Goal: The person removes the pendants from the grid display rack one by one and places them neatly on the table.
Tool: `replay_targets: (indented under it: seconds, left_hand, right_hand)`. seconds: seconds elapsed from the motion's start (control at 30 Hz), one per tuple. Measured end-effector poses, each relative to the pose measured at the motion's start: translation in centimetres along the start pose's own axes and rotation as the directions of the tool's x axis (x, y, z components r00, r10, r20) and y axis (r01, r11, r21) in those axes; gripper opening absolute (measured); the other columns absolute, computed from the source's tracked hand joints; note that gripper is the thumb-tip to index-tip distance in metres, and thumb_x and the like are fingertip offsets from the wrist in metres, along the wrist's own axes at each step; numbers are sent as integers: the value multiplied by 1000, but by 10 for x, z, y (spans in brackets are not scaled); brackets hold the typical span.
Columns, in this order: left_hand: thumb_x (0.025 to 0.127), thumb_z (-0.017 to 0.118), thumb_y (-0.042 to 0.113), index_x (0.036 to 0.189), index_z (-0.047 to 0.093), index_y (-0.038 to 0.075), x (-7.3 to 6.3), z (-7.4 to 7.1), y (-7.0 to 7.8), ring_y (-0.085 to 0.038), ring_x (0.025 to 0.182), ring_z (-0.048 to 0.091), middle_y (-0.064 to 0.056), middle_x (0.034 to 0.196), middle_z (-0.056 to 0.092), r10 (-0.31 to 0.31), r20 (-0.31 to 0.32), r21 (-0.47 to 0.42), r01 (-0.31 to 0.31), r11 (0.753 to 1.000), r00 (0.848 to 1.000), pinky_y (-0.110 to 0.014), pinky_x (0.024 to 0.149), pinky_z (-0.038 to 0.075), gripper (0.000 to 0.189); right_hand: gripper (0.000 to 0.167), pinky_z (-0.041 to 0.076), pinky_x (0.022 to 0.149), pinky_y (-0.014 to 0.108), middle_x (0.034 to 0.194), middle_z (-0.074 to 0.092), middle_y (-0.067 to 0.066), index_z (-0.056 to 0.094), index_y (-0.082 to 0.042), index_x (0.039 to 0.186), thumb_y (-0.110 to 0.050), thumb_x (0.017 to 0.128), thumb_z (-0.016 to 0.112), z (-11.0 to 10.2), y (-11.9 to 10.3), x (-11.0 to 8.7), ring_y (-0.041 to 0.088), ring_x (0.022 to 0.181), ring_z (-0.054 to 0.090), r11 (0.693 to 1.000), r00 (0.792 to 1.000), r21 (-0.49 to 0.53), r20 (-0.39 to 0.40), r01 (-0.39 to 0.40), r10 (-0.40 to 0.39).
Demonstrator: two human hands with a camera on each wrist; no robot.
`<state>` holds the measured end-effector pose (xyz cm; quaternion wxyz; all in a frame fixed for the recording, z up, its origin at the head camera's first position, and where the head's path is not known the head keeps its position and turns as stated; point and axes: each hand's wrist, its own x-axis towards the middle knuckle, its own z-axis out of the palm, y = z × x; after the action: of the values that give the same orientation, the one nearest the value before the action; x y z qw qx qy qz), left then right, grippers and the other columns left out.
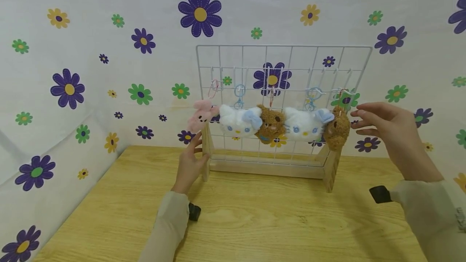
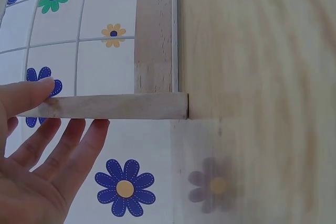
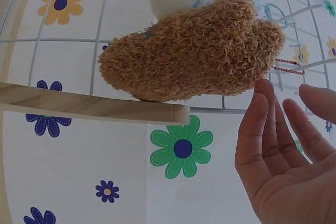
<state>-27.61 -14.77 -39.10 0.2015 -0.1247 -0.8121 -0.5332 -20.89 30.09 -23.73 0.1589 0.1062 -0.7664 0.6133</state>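
Note:
A white wire grid rack [image 1: 278,45] stands in a wooden stand [image 1: 329,170] on the table, with a row of plush keychains hanging from its hooks. From left to right are a pink plush [image 1: 201,117], a white cat plush [image 1: 234,121], a brown bear plush [image 1: 270,123], another white cat plush [image 1: 303,124] and a second brown plush [image 1: 336,129]. My left hand [image 1: 189,165] holds the stand's left wooden upright [image 2: 121,106] between thumb and fingers. My right hand [image 1: 397,134] is beside the rightmost brown plush [image 3: 194,51], fingers extended, fingertips close to it; contact is unclear.
The wood-grain table [image 1: 255,221] spreads in front of the rack. A white backdrop [image 1: 160,19] printed with purple, green and yellow flowers rises behind it and along the left side. Dark wrist cameras [image 1: 380,194] sit at both sleeves.

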Motion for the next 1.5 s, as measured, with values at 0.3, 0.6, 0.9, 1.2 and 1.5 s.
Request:
replay_targets:
  seconds: [0.3, 0.6, 0.9, 1.2, 1.5]
  left_hand:
    - [88, 71, -12, 149, 44, -2, 1, -2, 2, -44, 101, 67, -31, 134, 58, 88, -22, 114, -85, 990, 996, -53, 82, 60, 67]
    - [89, 69, -12, 146, 46, -4, -1, 2, -1, -45, 98, 68, -31, 135, 58, 104, -31, 115, -100, 988, 994, -53, 80, 61, 62]
    - [89, 68, -12, 147, 45, -5, -1, 3, 1, -46, 98, 68, -32, 134, 58, 111, -23, 117, -108, 987, 994, -52, 79, 61, 62]
    - [90, 68, -12, 147, 44, -5, -2, 3, 1, -46, 99, 68, -33, 133, 58, 97, -16, 137, -94, 986, 995, -53, 81, 61, 63]
    - [89, 68, -13, 147, 44, -4, -3, 4, 1, -46, 99, 68, -33, 132, 58, 97, -16, 126, -95, 988, 995, -53, 80, 61, 64]
  right_hand:
    - [14, 57, 76, 15, 100, 75, -7, 75, -14, 110, -17, 98, 68, 6, -8, 10, 7, 87, 70, 997, 999, 62, -11, 36, -36]
    - [13, 56, 78, 15, 98, 74, -4, 76, -10, 108, -13, 97, 69, 10, -16, 17, 8, 85, 71, 991, 999, 123, -7, 52, -51]
    - [12, 58, 76, 17, 96, 75, -2, 76, -8, 106, -7, 96, 69, 13, -20, 23, 10, 84, 72, 985, 998, 161, 4, 63, -64]
    - [14, 57, 77, 16, 100, 75, -5, 76, -10, 107, -8, 98, 65, 19, -25, 26, 8, 87, 71, 994, 997, 82, -6, 76, -76]
    - [16, 56, 77, 13, 93, 74, -11, 76, -18, 103, -7, 98, 66, 21, -27, 29, 6, 79, 71, 999, 999, -42, -44, 19, -21]
